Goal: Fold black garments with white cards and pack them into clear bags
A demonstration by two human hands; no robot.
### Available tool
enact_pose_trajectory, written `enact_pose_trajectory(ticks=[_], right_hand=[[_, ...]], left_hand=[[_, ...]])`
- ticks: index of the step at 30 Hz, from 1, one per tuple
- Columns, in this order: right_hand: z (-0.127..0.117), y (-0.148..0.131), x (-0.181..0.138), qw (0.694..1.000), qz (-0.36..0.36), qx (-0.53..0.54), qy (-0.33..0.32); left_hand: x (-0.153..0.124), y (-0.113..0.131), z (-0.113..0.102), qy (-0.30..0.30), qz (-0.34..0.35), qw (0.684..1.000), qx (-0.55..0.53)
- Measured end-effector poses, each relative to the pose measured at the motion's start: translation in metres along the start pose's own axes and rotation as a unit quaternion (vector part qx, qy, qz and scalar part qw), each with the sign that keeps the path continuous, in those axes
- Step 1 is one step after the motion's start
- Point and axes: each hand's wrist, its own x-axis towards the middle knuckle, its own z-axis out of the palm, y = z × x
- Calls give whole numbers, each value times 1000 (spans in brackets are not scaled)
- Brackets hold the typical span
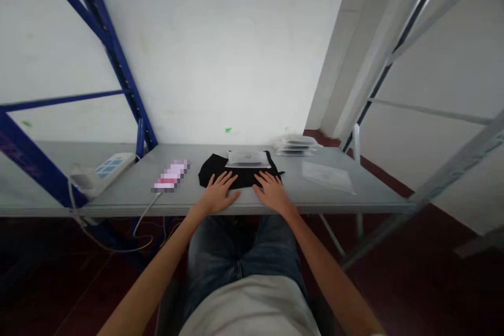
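Observation:
A piece of black fabric (210, 169) lies on the grey table in front of me. My left hand (219, 194) rests flat, its spread fingertips on the fabric's near left part. On the near right part lie the fingers of my right hand (272, 192), also stretched out and apart. Neither hand grips anything. Just beyond my fingertips, a clear plastic packet (248, 158) with something pale inside sits on top of the fabric. Whether the fabric is a garment or a bag, I cannot tell.
Several similar packets are stacked (296, 145) at the back right. A flat clear plastic bag (327, 176) lies right of the fabric. To the left are a blurred phone (171, 176) on a white cable and a white power strip (110, 172). Blue rack posts (114, 58) rise at left.

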Motion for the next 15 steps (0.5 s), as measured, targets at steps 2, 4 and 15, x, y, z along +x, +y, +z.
enact_pose_trajectory(ticks=[2,4,15], right_hand=[[-1,0,0,1000,0,0,-3],[-1,0,0,1000,0,0,-4],[1,1,1,1000,0,-1,-2]], left_hand=[[0,0,1,2,2,1000,1],[0,-1,1,0,2,1000,1],[0,1,-1,1,0,1000,0]])
